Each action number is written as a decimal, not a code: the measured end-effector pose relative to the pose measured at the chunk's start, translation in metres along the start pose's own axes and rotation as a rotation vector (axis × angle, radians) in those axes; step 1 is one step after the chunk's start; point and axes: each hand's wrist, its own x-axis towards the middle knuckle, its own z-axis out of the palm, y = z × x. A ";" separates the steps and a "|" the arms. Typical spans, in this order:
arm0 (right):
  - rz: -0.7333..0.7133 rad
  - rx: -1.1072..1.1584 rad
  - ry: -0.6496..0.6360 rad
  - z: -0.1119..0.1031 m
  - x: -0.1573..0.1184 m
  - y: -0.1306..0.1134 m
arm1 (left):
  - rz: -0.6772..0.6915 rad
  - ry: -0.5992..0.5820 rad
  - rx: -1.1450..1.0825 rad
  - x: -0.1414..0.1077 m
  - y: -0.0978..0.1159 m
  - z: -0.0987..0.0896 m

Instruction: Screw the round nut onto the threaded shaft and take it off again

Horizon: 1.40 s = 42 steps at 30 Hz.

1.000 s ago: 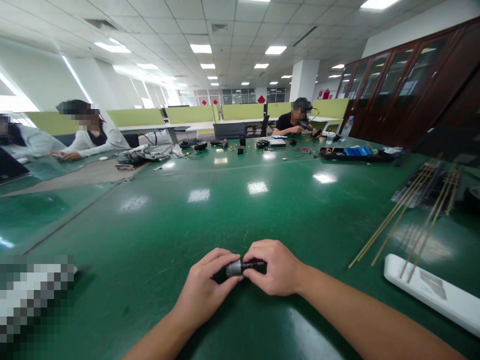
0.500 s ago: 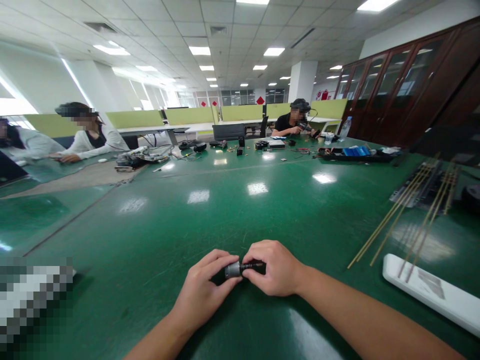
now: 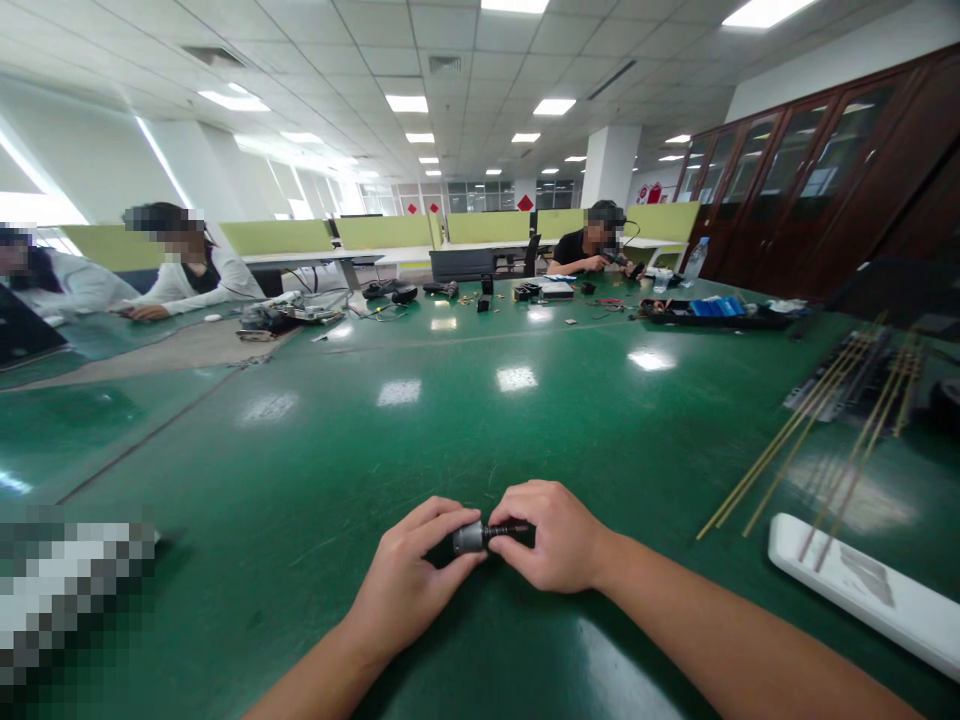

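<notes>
The left hand [image 3: 400, 572] grips a grey cylinder [image 3: 469, 538] and the right hand [image 3: 561, 540] pinches the dark ridged shaft [image 3: 497, 531] at its end, above the green table [image 3: 375, 440]; farther back, a black tray [image 3: 694, 322] holds blue items [image 3: 716, 306], near a clear bottle [image 3: 696, 262]

The surface [image 3: 337, 430] is smooth and glossy, mirror-bright in places, with fine scratches. The cylinder [image 3: 468, 538] looks like bare metal with a satin sheen; the rod [image 3: 498, 531] is darker and ridged, its material too small to tell. The sticks [image 3: 825, 382] look like smooth, matt wood. The case [image 3: 911, 607] looks like smooth plastic, softly glossy, with a duller patch. The bottle [image 3: 696, 262] is clear, shiny plastic. The cabinet [image 3: 900, 170] looks like polished wood with reflective glass panes. The dividers [image 3: 382, 233] look matt, and the sleeve [image 3: 234, 277] is soft, matt cloth.
</notes>
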 end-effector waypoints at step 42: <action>0.026 -0.025 0.028 -0.006 0.000 0.002 | -0.007 0.040 0.058 0.001 -0.006 -0.004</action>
